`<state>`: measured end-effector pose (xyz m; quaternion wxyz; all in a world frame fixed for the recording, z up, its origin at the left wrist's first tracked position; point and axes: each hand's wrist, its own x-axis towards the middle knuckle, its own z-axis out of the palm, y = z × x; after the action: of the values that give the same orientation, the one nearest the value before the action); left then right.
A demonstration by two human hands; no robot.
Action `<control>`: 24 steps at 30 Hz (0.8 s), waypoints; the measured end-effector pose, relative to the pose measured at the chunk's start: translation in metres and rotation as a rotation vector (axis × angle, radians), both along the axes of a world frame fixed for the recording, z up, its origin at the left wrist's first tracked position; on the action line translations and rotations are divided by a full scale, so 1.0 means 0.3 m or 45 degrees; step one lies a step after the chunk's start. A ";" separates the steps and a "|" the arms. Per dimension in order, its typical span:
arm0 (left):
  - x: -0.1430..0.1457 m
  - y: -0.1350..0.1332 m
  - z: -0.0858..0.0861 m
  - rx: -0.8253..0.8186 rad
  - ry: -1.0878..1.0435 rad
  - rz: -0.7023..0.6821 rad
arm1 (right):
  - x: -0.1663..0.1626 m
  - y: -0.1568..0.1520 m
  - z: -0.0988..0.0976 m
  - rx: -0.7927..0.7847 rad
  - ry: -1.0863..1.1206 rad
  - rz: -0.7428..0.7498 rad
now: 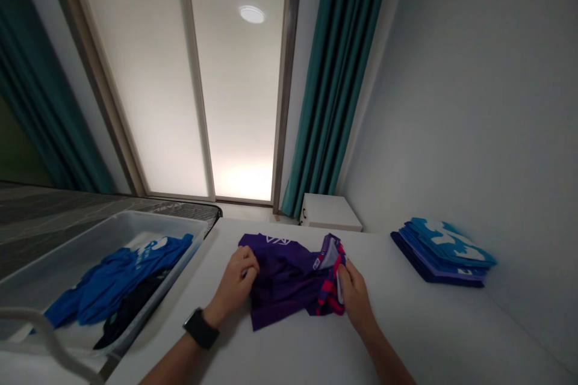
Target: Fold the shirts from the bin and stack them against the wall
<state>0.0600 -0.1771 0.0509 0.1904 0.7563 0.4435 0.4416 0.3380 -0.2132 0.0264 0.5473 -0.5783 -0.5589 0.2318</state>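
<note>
Purple shirt (286, 277), gripped both sides.
Left hand (237, 277), right hand (356, 296) pinch opposite edges; likely light, limp, best held there.

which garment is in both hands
The dark purple garment with red-patterned trim; the bright blue garment lies in the translucent plastic bin, the folded blue clothing stack sits untouched.

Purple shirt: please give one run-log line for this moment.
left hand: holds purple shirt; right hand: holds its red-patterned end; folded stack: right
</note>
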 end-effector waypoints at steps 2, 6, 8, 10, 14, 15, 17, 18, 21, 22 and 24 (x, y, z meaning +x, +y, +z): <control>0.023 -0.025 0.003 0.000 0.132 -0.146 | -0.021 0.001 -0.008 -0.059 0.036 0.131; 0.073 -0.061 -0.026 -0.111 0.330 -0.228 | -0.085 -0.013 -0.037 -0.159 0.059 0.194; 0.090 -0.062 -0.042 -0.108 0.437 -0.227 | -0.114 -0.027 -0.041 -0.165 0.039 0.335; 0.096 -0.052 -0.047 -0.085 0.437 -0.205 | -0.130 -0.037 -0.033 -0.139 -0.005 0.451; 0.084 -0.028 -0.021 -0.185 0.083 -0.153 | -0.122 -0.035 -0.011 -0.056 -0.024 0.329; 0.081 -0.029 -0.015 -0.243 0.023 -0.198 | -0.118 -0.032 -0.009 -0.044 -0.013 0.311; 0.081 -0.041 -0.013 -0.321 0.037 -0.319 | -0.118 -0.028 -0.008 -0.047 0.000 0.349; 0.086 -0.050 -0.017 -0.315 0.088 -0.346 | -0.121 -0.028 -0.010 -0.061 -0.009 0.395; 0.106 -0.067 -0.037 -0.207 0.188 -0.266 | -0.131 -0.028 -0.022 -0.098 -0.080 0.502; 0.110 -0.064 -0.042 -0.198 0.143 -0.222 | -0.129 -0.028 -0.025 -0.095 -0.101 0.489; 0.109 -0.047 -0.044 -0.256 -0.059 -0.164 | -0.111 -0.025 -0.027 -0.063 -0.113 0.380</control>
<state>0.0926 -0.1913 0.0378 0.3032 0.7500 0.4316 0.3991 0.3048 -0.2208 0.0182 0.4671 -0.5118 -0.6564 0.2984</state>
